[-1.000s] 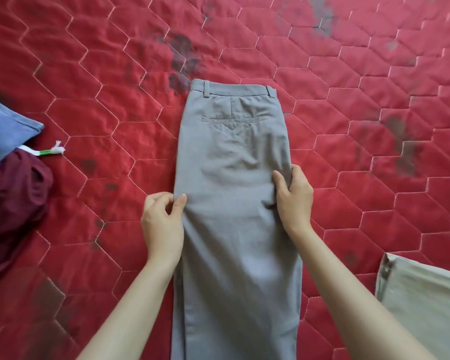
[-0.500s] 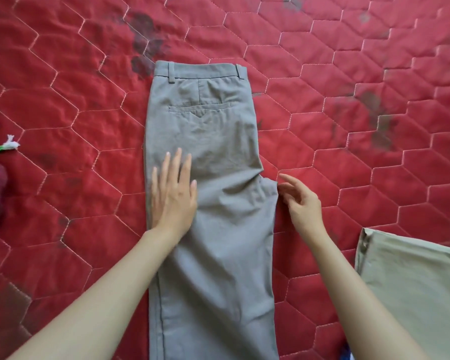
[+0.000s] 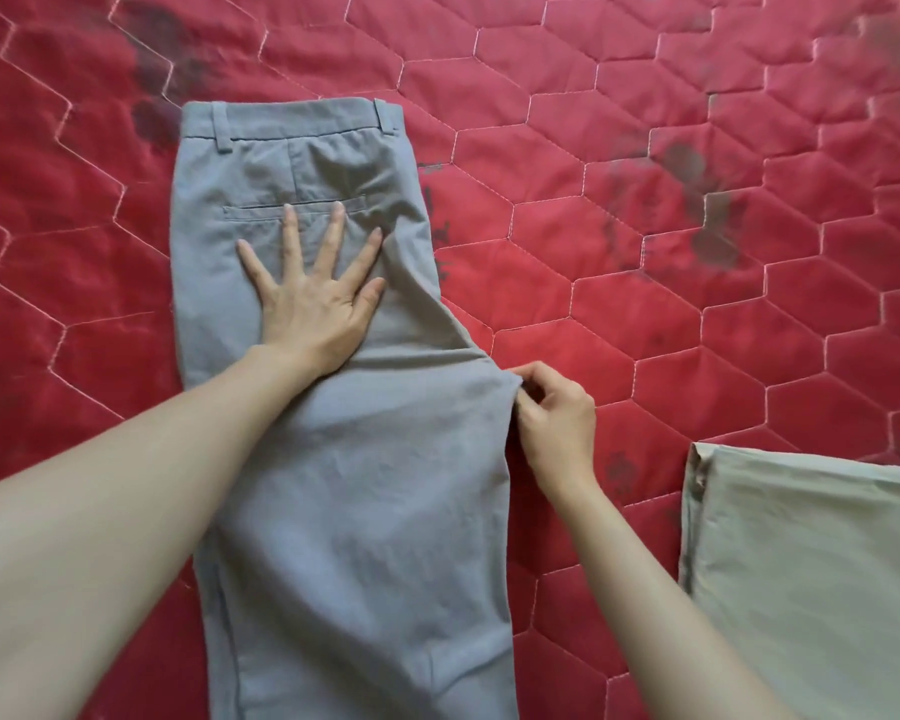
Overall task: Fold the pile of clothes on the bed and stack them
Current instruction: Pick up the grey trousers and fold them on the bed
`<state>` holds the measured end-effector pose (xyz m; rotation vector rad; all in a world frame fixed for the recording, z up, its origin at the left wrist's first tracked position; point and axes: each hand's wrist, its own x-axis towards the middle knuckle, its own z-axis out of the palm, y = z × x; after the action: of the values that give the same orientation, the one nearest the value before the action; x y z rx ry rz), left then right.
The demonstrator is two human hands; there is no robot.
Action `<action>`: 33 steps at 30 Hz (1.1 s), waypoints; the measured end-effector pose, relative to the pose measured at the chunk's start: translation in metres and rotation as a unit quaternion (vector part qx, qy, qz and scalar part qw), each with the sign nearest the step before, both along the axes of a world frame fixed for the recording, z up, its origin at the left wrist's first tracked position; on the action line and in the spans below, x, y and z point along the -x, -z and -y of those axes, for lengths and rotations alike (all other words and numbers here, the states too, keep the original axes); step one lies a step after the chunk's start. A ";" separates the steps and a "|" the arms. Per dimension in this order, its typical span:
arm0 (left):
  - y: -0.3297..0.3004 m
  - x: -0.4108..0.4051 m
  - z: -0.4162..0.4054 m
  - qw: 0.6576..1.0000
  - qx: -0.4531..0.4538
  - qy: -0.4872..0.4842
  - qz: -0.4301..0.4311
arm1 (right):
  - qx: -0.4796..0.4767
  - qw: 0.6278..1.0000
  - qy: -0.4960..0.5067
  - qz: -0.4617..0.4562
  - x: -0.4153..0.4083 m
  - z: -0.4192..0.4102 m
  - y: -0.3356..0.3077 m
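Note:
Grey trousers [image 3: 365,485] lie lengthwise on the bed, folded leg on leg, waistband at the far end and back pocket facing up. My left hand [image 3: 313,298] presses flat on the seat just below the pocket, fingers spread and straight. My right hand [image 3: 554,413] pinches the crotch point that juts out at the trousers' right edge. The legs run out of view at the bottom.
A red quilted bedspread [image 3: 645,226] with a hexagon pattern and dark stains covers the bed. A folded beige garment [image 3: 811,574] lies at the lower right, close to my right forearm.
My left hand has slid up the trousers from mid-thigh to just under the pocket and spread its fingers. My right hand has closed on the crotch point. The pile at the left has left view.

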<state>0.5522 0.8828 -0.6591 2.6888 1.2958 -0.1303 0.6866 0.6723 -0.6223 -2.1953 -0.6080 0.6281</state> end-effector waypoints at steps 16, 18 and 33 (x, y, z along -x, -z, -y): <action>-0.006 -0.045 -0.003 0.994 -0.011 0.106 0.027 | -0.023 0.961 -0.086 0.262 -0.011 0.006 0.012; 0.000 -0.048 -0.001 0.997 -0.003 0.078 0.010 | -0.013 0.989 0.001 0.146 -0.010 0.011 0.016; 0.002 -0.050 -0.001 0.998 0.001 0.065 0.012 | 0.000 0.961 -0.079 0.265 0.031 -0.055 -0.017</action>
<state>0.6025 0.8833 -0.6614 2.7634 1.1125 -0.1131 0.6556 0.7272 -0.6049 -2.3358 -1.0624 0.1033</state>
